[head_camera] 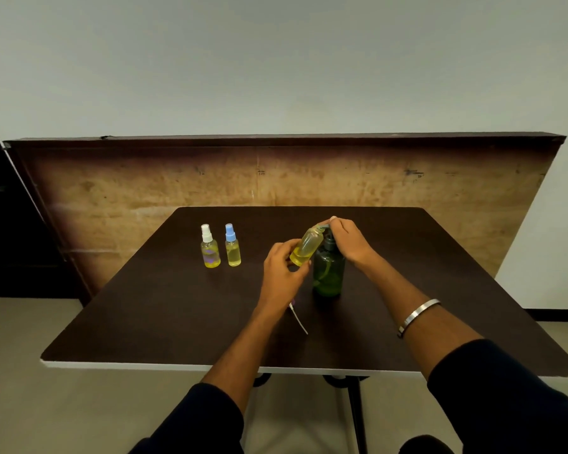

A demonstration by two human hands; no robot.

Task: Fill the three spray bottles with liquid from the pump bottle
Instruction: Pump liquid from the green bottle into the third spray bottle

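Fingers of your left hand [281, 268] are gripping the tilted spray bottle [305, 247]; your right hand [348, 240] is pressing the pump bottle [328, 273] head, fingers curled over it.

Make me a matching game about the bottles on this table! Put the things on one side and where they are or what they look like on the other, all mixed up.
Things:
1. white-capped spray bottle
2. blue-capped spray bottle
3. uncapped spray bottle
4. green pump bottle

Descriptions:
A. tilted, held in the left hand
B. dark green, under the right hand
C. farthest left on the table
D. stands upright between two other spray bottles

Pairs: 1-C, 2-D, 3-A, 4-B
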